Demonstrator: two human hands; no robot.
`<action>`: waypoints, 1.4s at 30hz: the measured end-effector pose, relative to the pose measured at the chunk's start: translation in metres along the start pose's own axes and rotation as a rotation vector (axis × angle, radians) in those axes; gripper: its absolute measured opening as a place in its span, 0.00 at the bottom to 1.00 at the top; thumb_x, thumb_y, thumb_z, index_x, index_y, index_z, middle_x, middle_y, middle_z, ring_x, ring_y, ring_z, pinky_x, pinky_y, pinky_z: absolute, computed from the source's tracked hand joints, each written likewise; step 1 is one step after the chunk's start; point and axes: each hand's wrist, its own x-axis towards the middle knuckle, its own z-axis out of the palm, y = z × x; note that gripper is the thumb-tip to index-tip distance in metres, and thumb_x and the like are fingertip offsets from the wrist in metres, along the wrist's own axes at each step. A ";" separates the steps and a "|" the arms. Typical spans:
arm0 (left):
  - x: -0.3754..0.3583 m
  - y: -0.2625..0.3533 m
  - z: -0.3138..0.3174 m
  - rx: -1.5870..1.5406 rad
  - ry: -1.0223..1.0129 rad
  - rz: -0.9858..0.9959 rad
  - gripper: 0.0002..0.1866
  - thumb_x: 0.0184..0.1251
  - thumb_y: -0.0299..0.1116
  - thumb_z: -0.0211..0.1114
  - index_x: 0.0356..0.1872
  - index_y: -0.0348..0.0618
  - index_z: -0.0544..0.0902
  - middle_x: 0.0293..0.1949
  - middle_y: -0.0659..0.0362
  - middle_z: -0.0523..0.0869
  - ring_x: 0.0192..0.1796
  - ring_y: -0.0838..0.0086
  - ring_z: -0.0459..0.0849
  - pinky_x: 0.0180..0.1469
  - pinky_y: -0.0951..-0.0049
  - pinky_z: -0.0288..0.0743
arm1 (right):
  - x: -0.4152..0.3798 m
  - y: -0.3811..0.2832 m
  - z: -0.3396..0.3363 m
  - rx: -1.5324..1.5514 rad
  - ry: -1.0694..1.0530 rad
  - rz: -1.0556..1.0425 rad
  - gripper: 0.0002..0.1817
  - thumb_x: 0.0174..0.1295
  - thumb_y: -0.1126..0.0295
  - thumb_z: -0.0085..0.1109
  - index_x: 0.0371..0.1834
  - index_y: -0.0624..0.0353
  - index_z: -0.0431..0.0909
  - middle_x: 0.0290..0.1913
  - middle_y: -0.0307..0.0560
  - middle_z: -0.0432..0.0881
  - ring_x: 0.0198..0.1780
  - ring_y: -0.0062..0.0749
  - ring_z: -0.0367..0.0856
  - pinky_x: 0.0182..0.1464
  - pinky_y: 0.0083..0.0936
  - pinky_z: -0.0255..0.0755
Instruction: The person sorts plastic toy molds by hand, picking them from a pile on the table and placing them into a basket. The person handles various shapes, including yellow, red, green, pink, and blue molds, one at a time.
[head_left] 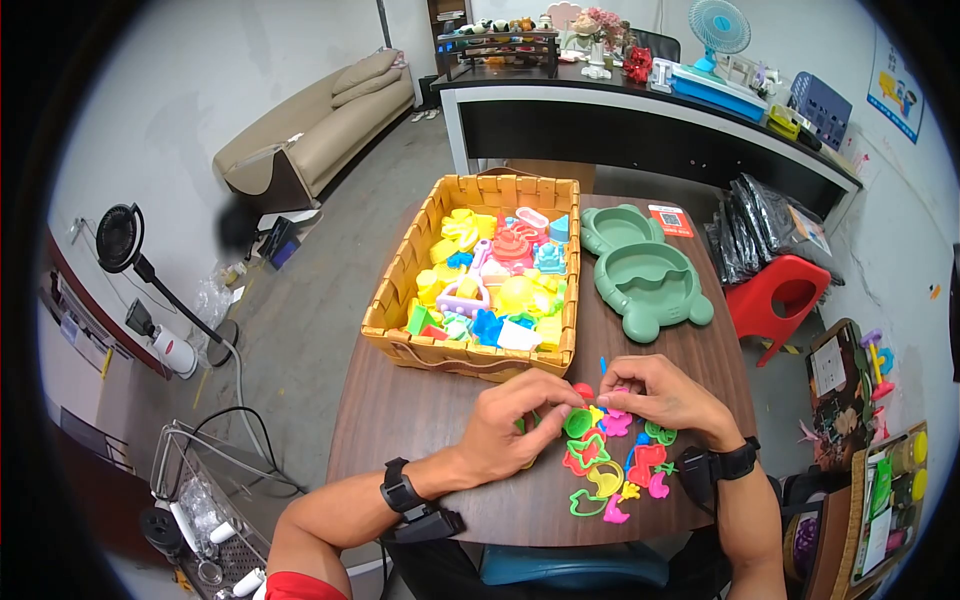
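Note:
My left hand (520, 418) is over the table's near part, thumb and fingers curled, touching or just beside a green round piece (578, 423). To its right, my right hand (655, 392) is pinched over a pink piece (617, 424); what lies between its fingertips is too small to make out. Small plastic shapes lie below the hands, among them a yellow crescent (606, 479), a red frame (648, 460) and a green outline shape (586, 503). Beyond my hands stands a woven basket (400, 278) full of colourful toys.
A green bear-shaped tray (650, 285) lies on the wooden table (410, 420) right of the basket, near an orange card (671, 220). A red stool (780, 300) stands beyond the table's right edge. A black desk (640, 135) with a fan (719, 30) is behind.

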 end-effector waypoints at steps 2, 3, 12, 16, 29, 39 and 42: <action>0.001 -0.001 0.002 -0.028 -0.039 0.015 0.15 0.85 0.25 0.76 0.66 0.40 0.90 0.64 0.52 0.92 0.49 0.65 0.98 0.49 0.65 0.91 | 0.000 0.001 0.000 -0.003 0.006 0.004 0.15 0.85 0.62 0.79 0.52 0.65 0.91 0.35 0.41 0.90 0.35 0.21 0.85 0.39 0.29 0.79; 0.001 -0.001 0.003 -0.042 -0.059 0.022 0.13 0.84 0.26 0.77 0.64 0.41 0.92 0.62 0.52 0.94 0.48 0.64 0.98 0.48 0.65 0.91 | 0.000 0.003 0.001 -0.004 0.023 -0.011 0.15 0.85 0.62 0.80 0.51 0.65 0.91 0.35 0.40 0.89 0.36 0.21 0.85 0.40 0.29 0.79; -0.001 -0.003 0.003 -0.023 -0.159 0.068 0.10 0.82 0.30 0.80 0.59 0.43 0.96 0.59 0.54 0.98 0.44 0.63 0.98 0.45 0.63 0.91 | 0.001 -0.011 0.002 0.095 0.013 0.074 0.11 0.80 0.68 0.85 0.53 0.62 0.91 0.38 0.32 0.89 0.40 0.13 0.84 0.43 0.21 0.78; -0.001 -0.002 0.002 -0.024 -0.169 0.067 0.11 0.82 0.32 0.81 0.59 0.44 0.96 0.61 0.54 0.98 0.44 0.63 0.98 0.45 0.63 0.91 | 0.001 -0.011 0.002 0.164 0.040 0.059 0.12 0.78 0.67 0.87 0.53 0.60 0.92 0.37 0.31 0.88 0.39 0.11 0.82 0.40 0.19 0.76; -0.001 -0.002 0.001 0.008 -0.169 0.119 0.12 0.82 0.36 0.81 0.60 0.46 0.99 0.62 0.57 0.98 0.46 0.63 0.99 0.47 0.62 0.92 | 0.002 -0.006 0.003 0.252 0.067 0.020 0.11 0.79 0.71 0.86 0.53 0.60 0.90 0.38 0.31 0.92 0.38 0.08 0.86 0.37 0.15 0.76; 0.001 -0.001 0.001 0.035 -0.175 0.126 0.14 0.82 0.36 0.82 0.61 0.46 0.97 0.63 0.56 0.97 0.49 0.61 0.98 0.50 0.61 0.92 | 0.000 -0.016 0.004 0.301 -0.075 0.099 0.14 0.80 0.68 0.86 0.53 0.60 0.87 0.35 0.31 0.88 0.37 0.08 0.86 0.36 0.15 0.76; 0.002 0.000 0.001 0.043 -0.176 0.127 0.14 0.81 0.36 0.82 0.62 0.46 0.97 0.63 0.56 0.97 0.50 0.61 0.98 0.50 0.61 0.92 | 0.000 -0.009 0.004 0.286 -0.081 0.088 0.14 0.80 0.69 0.86 0.53 0.60 0.87 0.36 0.31 0.88 0.37 0.08 0.86 0.36 0.15 0.77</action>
